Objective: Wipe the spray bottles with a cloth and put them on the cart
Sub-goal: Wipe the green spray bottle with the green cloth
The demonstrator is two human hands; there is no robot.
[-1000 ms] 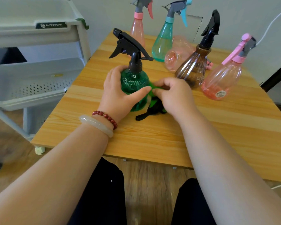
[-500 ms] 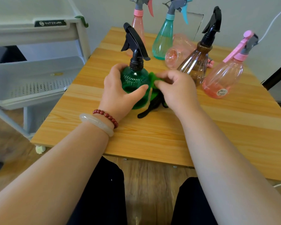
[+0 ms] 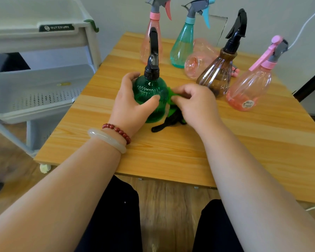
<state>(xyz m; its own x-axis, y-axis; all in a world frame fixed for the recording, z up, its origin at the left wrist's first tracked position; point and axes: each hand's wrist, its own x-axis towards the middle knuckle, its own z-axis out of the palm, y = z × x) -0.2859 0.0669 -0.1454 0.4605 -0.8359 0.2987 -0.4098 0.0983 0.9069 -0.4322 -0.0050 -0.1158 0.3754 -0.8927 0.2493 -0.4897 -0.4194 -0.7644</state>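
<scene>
At the table's (image 3: 171, 153) centre — green spray bottle (image 3: 150, 95), upright, gripped by the left hand (image 3: 133, 108); right hand (image 3: 195, 106) beside it, fingers pinching a green cloth (image 3: 169, 92).

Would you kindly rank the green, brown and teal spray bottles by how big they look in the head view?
1. green bottle and brown bottle: look alike, not ranked.
2. teal bottle: looks smallest, but stands farthest away.
</scene>
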